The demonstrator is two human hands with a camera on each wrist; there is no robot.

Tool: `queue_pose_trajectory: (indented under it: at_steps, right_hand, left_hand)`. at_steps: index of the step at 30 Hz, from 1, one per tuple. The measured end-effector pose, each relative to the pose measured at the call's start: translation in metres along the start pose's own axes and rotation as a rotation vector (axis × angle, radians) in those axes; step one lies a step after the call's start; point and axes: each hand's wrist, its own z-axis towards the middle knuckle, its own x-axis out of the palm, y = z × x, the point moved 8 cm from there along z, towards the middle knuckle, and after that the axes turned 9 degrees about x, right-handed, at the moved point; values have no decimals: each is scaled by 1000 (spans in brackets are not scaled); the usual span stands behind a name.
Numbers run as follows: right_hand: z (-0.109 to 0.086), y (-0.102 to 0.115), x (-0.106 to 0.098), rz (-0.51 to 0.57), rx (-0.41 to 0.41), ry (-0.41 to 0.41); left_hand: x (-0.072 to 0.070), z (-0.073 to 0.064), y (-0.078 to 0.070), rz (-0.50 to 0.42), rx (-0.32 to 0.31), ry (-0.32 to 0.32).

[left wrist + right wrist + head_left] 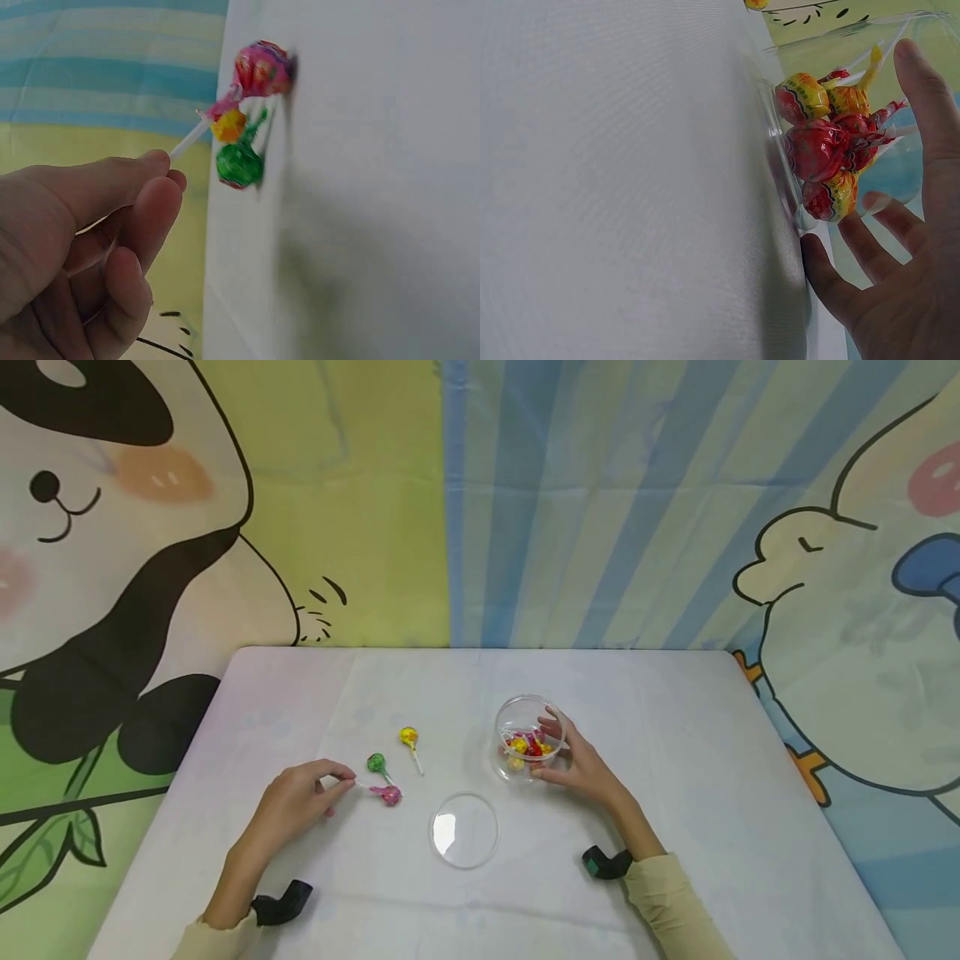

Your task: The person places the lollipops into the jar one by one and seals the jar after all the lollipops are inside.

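My left hand (pixel 300 797) pinches the white stick of a pink-wrapped lollipop (pixel 391 795) between thumb and forefinger; its candy head is at the tabletop in the left wrist view. Just beyond it lies a green lollipop (pixel 377 763), with a yellow lollipop (pixel 408 737) farther back. My right hand (pixel 585 770) holds a clear round tub (pixel 499 762) from its right side, thumb and fingers spread about the wall. Inside the tub are several red and yellow lollipops (pixel 817 150), heads at the bottom. Partly hidden by the tub's reflections are their sticks.
A clear round lid (pixel 467 832) lies flat between the hands, nearer the front. The white tabletop (pixel 420 910) meets a cartoon-printed backdrop (pixel 585 510) at its far edge. Black wrist mounts (pixel 282 903) sit at both sleeves.
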Motion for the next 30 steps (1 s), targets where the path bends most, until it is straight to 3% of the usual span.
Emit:
queue_pose_trajectory:
  at_steps: [7, 13, 16, 20, 23, 27, 30]
  right_hand:
    - [0, -2, 0, 11, 0, 0]
    - [0, -1, -1, 0, -8, 6]
    - [-1, -1, -5, -5, -9, -3]
    - [1, 1, -8, -10, -13, -4]
    - [2, 1, -6, -14, -21, 10]
    - [1, -1, -3, -1, -14, 11]
    - [1, -2, -1, 9, -9, 6]
  left_hand:
    - [-1, 11, -49, 43, 225, -96]
    - [4, 11, -60, 67, 229, -74]
    - [-1, 16, -69, 61, 270, -101]
    - [-15, 32, -97, -49, 369, -212]
    - [-24, 47, -125, -173, 420, -259]
    - [-25, 72, -163, -267, 506, -239]
    - [-14, 91, -184, -291, 563, -180]
